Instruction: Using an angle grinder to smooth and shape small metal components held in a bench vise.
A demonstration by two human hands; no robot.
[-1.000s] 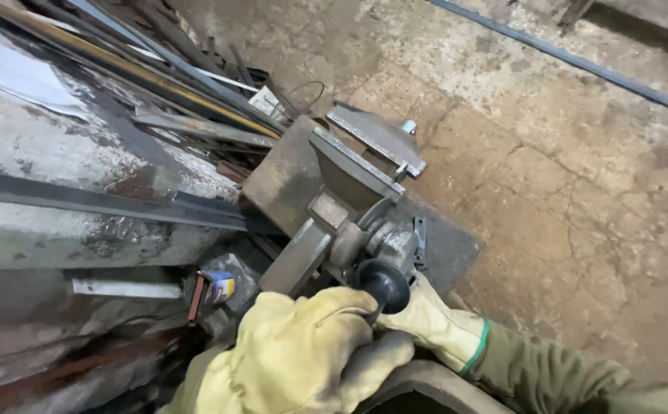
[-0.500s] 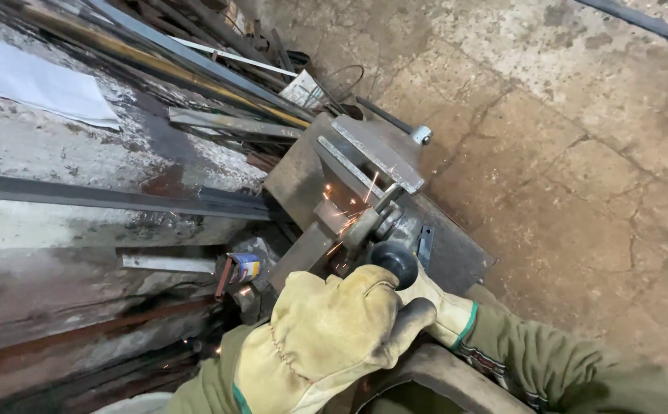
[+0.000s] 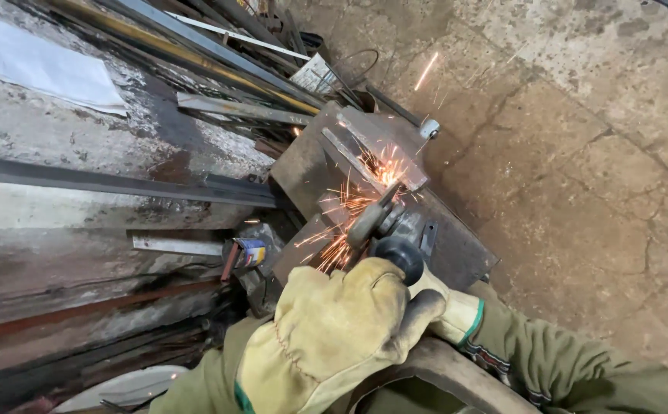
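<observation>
Grinding with both our gloved hands clamped on an angle grinder (image 3: 395, 230) against a steel plate assembly (image 3: 365, 165).

Nearest us, our left hand (image 3: 334, 337) wraps the grinder's body, and our right hand (image 3: 445, 307) grips it just beyond, close beside the left. The grinder's disc touches the plate assembly, throwing orange sparks (image 3: 353, 207). Left of the plate lies a small can (image 3: 251, 251); beyond the plate, long steel bars (image 3: 196, 54) are stacked, with cracked concrete floor (image 3: 579, 153) to its right.
</observation>
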